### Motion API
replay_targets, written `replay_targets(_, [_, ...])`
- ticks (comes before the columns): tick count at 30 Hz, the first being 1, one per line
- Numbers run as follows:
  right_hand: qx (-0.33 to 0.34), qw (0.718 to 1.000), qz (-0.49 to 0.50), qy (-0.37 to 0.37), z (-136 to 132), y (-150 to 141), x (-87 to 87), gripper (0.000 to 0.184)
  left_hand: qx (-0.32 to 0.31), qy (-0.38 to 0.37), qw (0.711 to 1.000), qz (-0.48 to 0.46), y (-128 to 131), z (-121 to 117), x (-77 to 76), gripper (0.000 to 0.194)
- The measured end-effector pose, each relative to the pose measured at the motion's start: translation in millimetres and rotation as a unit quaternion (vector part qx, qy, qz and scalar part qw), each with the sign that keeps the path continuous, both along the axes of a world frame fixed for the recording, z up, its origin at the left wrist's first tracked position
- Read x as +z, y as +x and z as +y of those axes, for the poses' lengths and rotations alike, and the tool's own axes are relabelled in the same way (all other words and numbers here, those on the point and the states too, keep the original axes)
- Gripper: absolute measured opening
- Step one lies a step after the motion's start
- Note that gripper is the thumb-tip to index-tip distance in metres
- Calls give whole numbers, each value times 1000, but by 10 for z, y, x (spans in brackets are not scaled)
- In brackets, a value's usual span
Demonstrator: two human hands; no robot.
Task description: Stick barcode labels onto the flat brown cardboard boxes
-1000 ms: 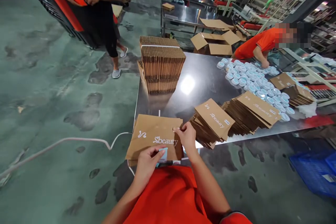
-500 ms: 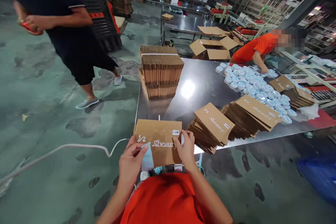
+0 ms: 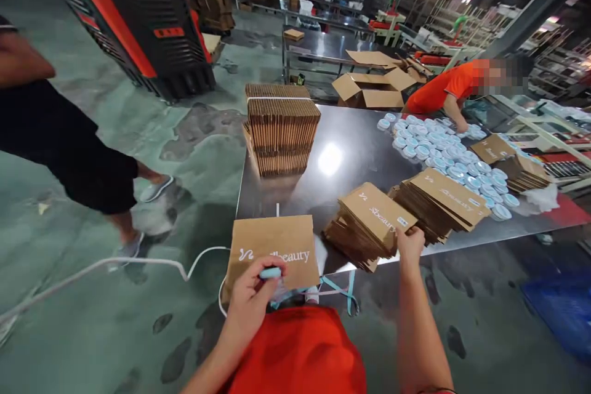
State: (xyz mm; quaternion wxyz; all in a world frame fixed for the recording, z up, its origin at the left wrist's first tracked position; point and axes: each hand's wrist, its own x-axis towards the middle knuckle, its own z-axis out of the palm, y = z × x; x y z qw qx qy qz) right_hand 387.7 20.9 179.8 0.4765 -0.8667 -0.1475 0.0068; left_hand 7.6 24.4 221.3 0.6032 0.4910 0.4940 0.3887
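My left hand [image 3: 252, 301], fingers curled shut on a small pale-blue plastic piece [image 3: 270, 273], sits over a flat kraft-brown cardboard mailer printed "Sbeauty" [image 3: 272, 246]; my right hand [image 3: 410, 246], fingers open, rests beside a brown cardboard mailer stack [image 3: 369, 215], placed within easy reach.

Spreading under everything, a steel table [image 3: 295, 200], a glaring reflection shining in its middle. Standing toward its left side, a tall strapped stack of flat cardboard mailers [image 3: 281, 129]. Lying near the front edge, a left pile of printed mailers [image 3: 364, 228] and a right pile of printed mailers [image 3: 438, 203], slumping sideways just beside each other. Crowding the right part, many round blue-lidded tins [image 3: 438, 148], sitting close together. Lying beyond them, a single mailer [image 3: 493, 149], a small mailer pile [image 3: 524, 173] and crumpled white plastic [image 3: 540, 198].
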Motion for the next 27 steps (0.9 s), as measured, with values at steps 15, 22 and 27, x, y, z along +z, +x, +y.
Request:
replay_targets(15, [582,798,121,96,-234,-2309,575,14,21,-48,998,-38,37,-40,12,38])
replay_targets(22, [615,769,149,91,-212,-2349,563,9,-5,15,999,50,-76,-49,-37,18])
replay_targets(27, [599,783,147,82,-231,-2386,577,8,-24,25,996,79,-78,-50,-64,22])
